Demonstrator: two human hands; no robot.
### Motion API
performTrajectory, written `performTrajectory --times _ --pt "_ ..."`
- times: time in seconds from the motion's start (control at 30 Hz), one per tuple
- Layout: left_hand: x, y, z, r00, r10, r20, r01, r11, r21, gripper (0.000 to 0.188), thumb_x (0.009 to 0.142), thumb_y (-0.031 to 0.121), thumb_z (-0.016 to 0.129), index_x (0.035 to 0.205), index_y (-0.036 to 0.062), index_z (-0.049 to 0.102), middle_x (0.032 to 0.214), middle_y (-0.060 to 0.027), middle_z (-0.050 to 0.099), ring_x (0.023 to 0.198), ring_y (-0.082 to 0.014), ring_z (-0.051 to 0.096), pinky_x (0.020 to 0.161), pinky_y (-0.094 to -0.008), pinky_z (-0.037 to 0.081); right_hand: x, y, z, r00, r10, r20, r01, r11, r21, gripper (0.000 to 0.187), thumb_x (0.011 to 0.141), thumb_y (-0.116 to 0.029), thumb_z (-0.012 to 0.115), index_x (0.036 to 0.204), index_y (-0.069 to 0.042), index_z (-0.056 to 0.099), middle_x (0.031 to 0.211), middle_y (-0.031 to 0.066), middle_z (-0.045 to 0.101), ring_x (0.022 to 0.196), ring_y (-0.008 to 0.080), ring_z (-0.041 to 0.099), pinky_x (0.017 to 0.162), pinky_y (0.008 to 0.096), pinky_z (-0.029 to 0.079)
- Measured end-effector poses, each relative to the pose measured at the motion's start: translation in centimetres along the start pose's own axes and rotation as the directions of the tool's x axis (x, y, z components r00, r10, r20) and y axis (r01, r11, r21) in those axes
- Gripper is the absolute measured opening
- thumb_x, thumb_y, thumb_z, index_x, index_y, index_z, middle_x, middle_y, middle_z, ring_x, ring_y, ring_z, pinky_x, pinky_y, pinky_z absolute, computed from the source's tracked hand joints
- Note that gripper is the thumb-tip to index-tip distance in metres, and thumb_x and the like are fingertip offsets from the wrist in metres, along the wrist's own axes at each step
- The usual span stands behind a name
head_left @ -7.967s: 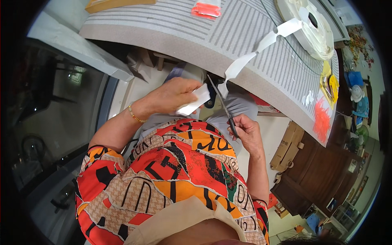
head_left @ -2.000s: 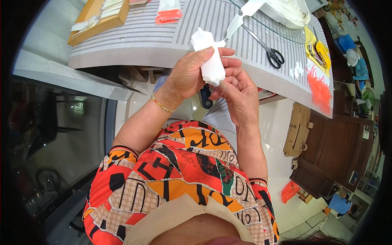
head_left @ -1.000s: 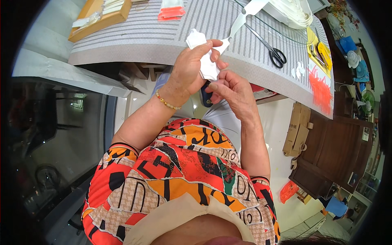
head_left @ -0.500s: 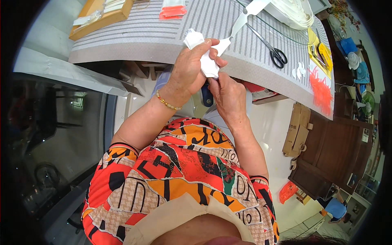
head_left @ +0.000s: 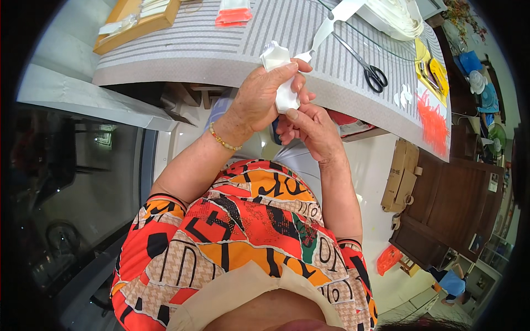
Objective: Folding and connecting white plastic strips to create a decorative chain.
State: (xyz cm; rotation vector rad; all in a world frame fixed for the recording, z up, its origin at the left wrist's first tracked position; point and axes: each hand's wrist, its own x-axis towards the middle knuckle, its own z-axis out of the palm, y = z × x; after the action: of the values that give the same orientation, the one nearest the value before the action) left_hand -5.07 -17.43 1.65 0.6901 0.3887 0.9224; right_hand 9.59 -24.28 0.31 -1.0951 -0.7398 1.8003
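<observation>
My left hand [head_left: 256,96] is closed around a white, layered, paper-like roll [head_left: 286,98], its thumb pressed along the front. At the roll's top end a crumpled, scalloped tip pokes out above my fingers. A long white strip with notched edges [head_left: 322,36] runs from beside the roll up across the table to the right. At the lower end of the roll, my right hand [head_left: 317,129] touches it with thumb and curled fingers. Whatever lies inside the roll is hidden.
Black-handled scissors [head_left: 375,79] lie right on the striped tablecloth [head_left: 287,27]. Beyond is a container of white coiled strips [head_left: 393,22]. Small white cut pieces [head_left: 404,96], red strands [head_left: 433,126] and a yellow tool [head_left: 440,74] sit at the right edge; a wooden tray [head_left: 159,21] stands far left.
The white roll has turned and shifted slightly right and nearer me. My right hand has moved a little right, its fingers rolling open from a tight pinch below the roll.
</observation>
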Motion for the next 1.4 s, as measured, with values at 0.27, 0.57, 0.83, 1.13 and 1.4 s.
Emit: performTrajectory --times 0.27,0.57,0.83,1.13,1.4 --pt "0.5 0.1 -0.3 0.998 -0.046 0.031 0.049 0.995 -0.086 0.026 0.102 0.018 0.05 0.119 0.0002 0.057 0.078 -0.0036 0.055 0.074 -0.0178 0.062 0.093 -0.0363 0.052 0.2 1.0 0.3 0.998 -0.067 -0.013 0.068 0.991 0.116 0.016 0.092 -0.013 0.064 0.092 0.002 0.067 0.069 0.009 0.064 0.059 0.0122 0.059 0.055 0.0208 0.048" --pt "-0.4 0.7 0.2 0.987 -0.141 -0.074 0.132 0.984 -0.123 0.03 0.101 0.016 0.05 0.126 -0.0013 0.053 0.096 -0.0115 0.068 0.091 -0.0233 0.069 0.088 -0.0322 0.054 0.2 2.5 2.1 0.973 -0.177 -0.146 0.201 0.965 0.166 0.011 0.091 -0.009 0.063 0.093 0.0 0.068 0.07 0.0074 0.064 0.061 0.0113 0.057 0.056 0.0217 0.046" --pt "-2.9 -0.2 1.5 0.973 0.025 -0.231 0.023 0.979 0.201 0.037 0.098 0.01 0.048 0.132 -0.002 0.048 0.107 -0.0135 0.07 0.094 -0.0224 0.07 0.077 -0.028 0.054 0.2 2.5 2.7 0.962 -0.207 -0.176 0.233 0.961 0.147 0.013 0.091 -0.009 0.063 0.099 0.001 0.067 0.082 0.0074 0.066 0.067 0.0111 0.058 0.06 0.0214 0.047" --pt "-2.8 1.8 0.2 0.991 -0.115 0.068 0.056 0.823 0.566 0.038 0.095 0.006 0.044 0.131 0.0006 0.051 0.098 -0.008 0.069 0.08 -0.0142 0.065 0.07 -0.0228 0.05 -2.0 -2.8 -1.8 0.976 -0.191 -0.107 0.164 0.961 -0.224 0.032 0.083 -0.009 0.068 0.113 0.002 0.066 0.094 0.0099 0.068 0.085 0.0149 0.062 0.073 0.0226 0.049" --pt "-3.0 2.7 2.3 0.942 -0.308 0.136 0.094 0.63 0.771 0.041 0.092 0.005 0.042 0.132 0.0034 0.053 0.089 -0.0069 0.068 0.071 -0.0137 0.062 0.069 -0.0237 0.049 -2.6 -3.9 -3.0 0.954 -0.272 -0.123 0.251 0.954 -0.162 0.032 0.078 -0.008 0.074 0.108 0.001 0.067 0.102 0.0119 0.068 0.09 0.0174 0.061 0.086 0.0259 0.048"
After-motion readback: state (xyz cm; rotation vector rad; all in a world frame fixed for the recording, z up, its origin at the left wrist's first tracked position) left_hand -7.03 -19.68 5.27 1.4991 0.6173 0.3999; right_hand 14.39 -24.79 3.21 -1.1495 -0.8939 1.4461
